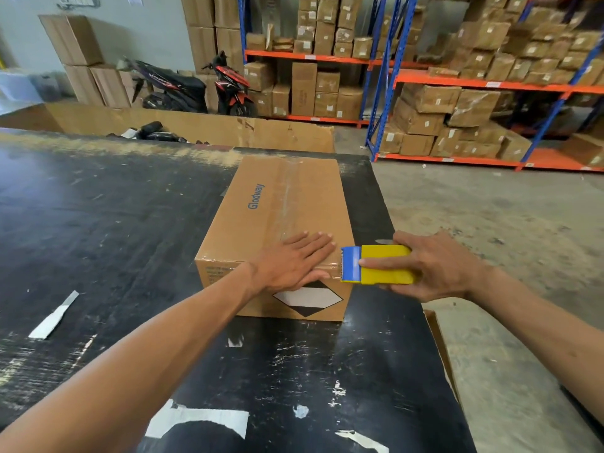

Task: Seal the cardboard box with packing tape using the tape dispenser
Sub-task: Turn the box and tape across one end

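Note:
A closed brown cardboard box [261, 204] marked "Glodway" lies on the black table [98, 223], with clear tape running along its top seam. My left hand [291, 261] rests flat, fingers spread, on the box's near top edge over the tape. My right hand [438, 266] grips a yellow and blue tape dispenser [376, 264]. The dispenser's blue head touches the box's near right corner, where a strip of tape stretches along the near edge under my left fingers.
Scraps of white tape [54, 317] stick to the scuffed table. The table's right edge runs close beside the box, with concrete floor [490, 217] beyond. A large open carton [196, 125], two motorbikes [196, 83] and blue-orange shelves [425, 80] full of boxes stand behind.

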A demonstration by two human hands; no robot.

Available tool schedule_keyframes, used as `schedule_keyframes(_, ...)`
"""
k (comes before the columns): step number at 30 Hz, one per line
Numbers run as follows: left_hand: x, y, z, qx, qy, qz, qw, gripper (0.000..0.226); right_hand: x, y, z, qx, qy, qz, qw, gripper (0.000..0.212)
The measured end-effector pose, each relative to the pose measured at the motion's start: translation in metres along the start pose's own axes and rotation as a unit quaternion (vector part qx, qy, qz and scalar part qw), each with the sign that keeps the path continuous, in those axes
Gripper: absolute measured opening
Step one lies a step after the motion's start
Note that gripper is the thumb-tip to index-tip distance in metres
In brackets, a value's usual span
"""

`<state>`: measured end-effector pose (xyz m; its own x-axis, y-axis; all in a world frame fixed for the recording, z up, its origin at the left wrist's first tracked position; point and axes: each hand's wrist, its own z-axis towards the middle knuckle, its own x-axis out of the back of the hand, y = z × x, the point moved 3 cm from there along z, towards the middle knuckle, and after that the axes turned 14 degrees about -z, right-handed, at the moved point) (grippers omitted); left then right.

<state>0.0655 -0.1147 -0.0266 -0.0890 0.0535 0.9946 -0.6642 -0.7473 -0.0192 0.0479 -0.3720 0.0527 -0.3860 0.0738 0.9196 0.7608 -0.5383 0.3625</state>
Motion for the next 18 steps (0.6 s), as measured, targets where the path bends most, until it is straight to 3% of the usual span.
schedule_keyframes(8,0.005,-0.006,-0.006,-0.009,-0.001,-0.032,0.999,0.072,-0.006,0.033,-0.037,-0.015,-0.011,-0.018,1.0,0.058)
schedule_keyframes(18,0.005,-0.01,-0.007,-0.003,0.02,-0.016,1.0,0.072,-0.023,-0.016,-0.002,-0.017,-0.042,-0.122,0.992,0.045)
